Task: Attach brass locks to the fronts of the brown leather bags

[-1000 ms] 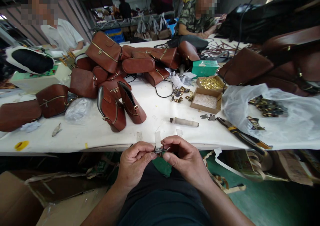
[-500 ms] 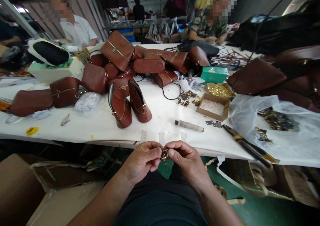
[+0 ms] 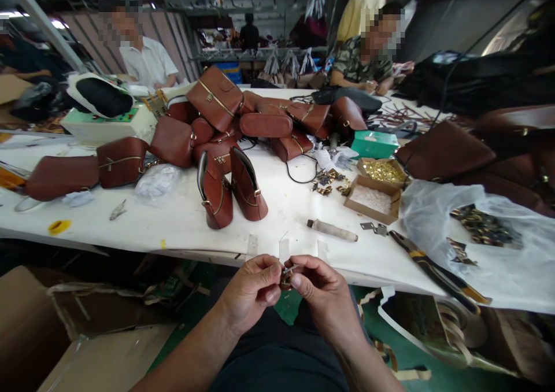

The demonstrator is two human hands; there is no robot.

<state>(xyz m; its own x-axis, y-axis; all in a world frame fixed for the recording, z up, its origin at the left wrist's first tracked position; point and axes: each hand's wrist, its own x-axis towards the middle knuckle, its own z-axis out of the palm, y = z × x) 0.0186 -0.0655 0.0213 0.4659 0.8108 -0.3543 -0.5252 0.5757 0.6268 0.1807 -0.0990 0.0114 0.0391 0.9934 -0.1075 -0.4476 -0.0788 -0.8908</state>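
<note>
My left hand (image 3: 251,291) and my right hand (image 3: 324,291) meet in front of the table's edge, above my lap. Both pinch one small brass-coloured metal bag clasp (image 3: 286,277) between thumbs and fingertips; the fingers cover much of it. A thin flat metal part shows at its top. Beyond my hands, two upright brown leather bags (image 3: 249,192) stand side by side. To their right lies a rod wrapped in pale tape (image 3: 333,230), with small flat metal plates (image 3: 373,228) beside it.
Black-and-yellow pliers (image 3: 440,270) lie at the table's right front, beside a plastic bag of metal fittings (image 3: 488,224). Cardboard trays hold white pieces (image 3: 370,198) and gold pieces (image 3: 384,170). More brown bags (image 3: 217,97) are heaped behind. Two people sit across the table.
My view has tilted up a little, so the scene sits lower. Both hands still hold the clasp, which has turned slightly between my fingers.
</note>
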